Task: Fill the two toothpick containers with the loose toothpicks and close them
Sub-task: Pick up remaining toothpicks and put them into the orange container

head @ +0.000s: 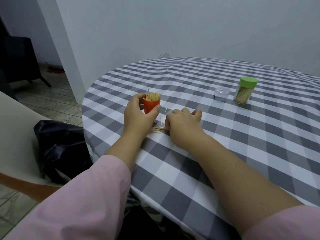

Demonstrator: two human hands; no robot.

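An orange toothpick container (pixel 151 105) stands open on the checked tablecloth, packed with upright toothpicks. My left hand (pixel 138 115) grips it, fingers behind and thumb in front. Just right of it my right hand (pixel 181 125) lies knuckles up, its fingertips pinching loose toothpicks (pixel 158 129) that lie on the cloth. A few more loose toothpicks (pixel 163 115) lie scattered between the hands. Far right stands the second container (pixel 243 91), clear, full, and shut with a green lid. A clear cap (pixel 221 94) sits beside it on its left.
The round table (pixel 225 153) has its edge close at the left and front. A black bag (pixel 60 146) lies on a seat left of the table. A white wall stands behind, with a tiled floor and a dark chair at far left.
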